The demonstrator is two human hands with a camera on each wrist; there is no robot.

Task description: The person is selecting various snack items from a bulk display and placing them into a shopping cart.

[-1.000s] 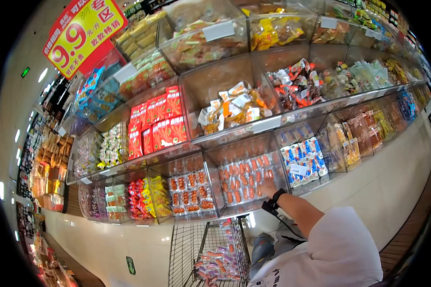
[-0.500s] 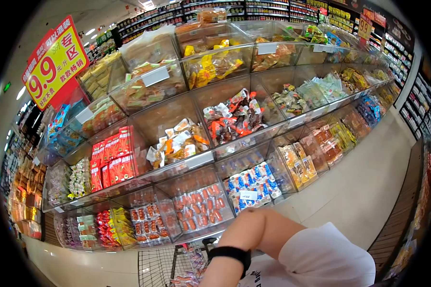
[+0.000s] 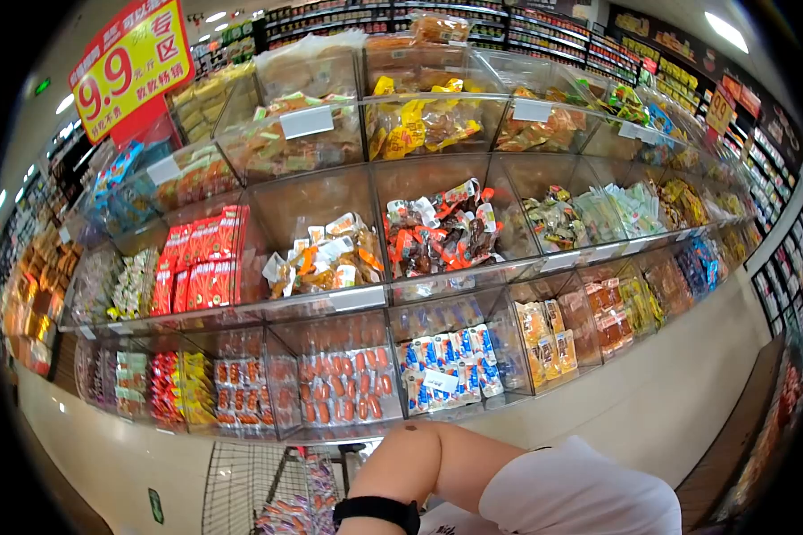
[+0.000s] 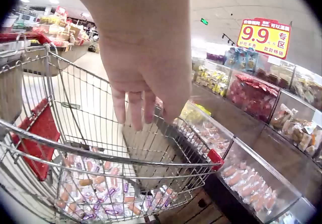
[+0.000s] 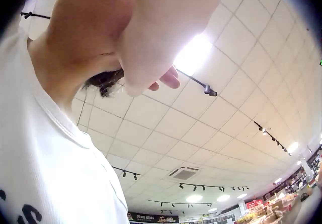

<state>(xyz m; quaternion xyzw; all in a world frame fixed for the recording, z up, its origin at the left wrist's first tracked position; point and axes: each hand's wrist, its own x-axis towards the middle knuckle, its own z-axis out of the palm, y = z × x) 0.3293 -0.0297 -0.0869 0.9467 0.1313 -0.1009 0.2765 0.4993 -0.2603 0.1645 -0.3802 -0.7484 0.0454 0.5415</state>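
Note:
In the left wrist view my left hand [image 4: 143, 73] hangs over the shopping cart [image 4: 108, 156], fingers straight and holding nothing. Wrapped sausages [image 4: 103, 184] with purple-marked packets lie in the cart's basket. The right wrist view has my right hand [image 5: 151, 50] raised beside the neck and jaw; two fingertips show and the rest is hidden. A bent bare arm with a black wristband [image 3: 376, 514] crosses the bottom of the head view, its hand out of frame. Behind it, sausage packs [image 3: 343, 383] fill a clear bin.
Tiered clear bins hold red packets [image 3: 201, 259], orange-and-white packs [image 3: 326, 259] and blue-and-white packs [image 3: 451, 361]. A yellow and red price sign [image 3: 129, 71] stands at the upper left. Tiled floor [image 3: 660, 357] stretches right of the shelf.
The right arm has left the sausage bin and folded back, so its hand is out of the head view. The head view has turned, bringing more right-side shelving into sight.

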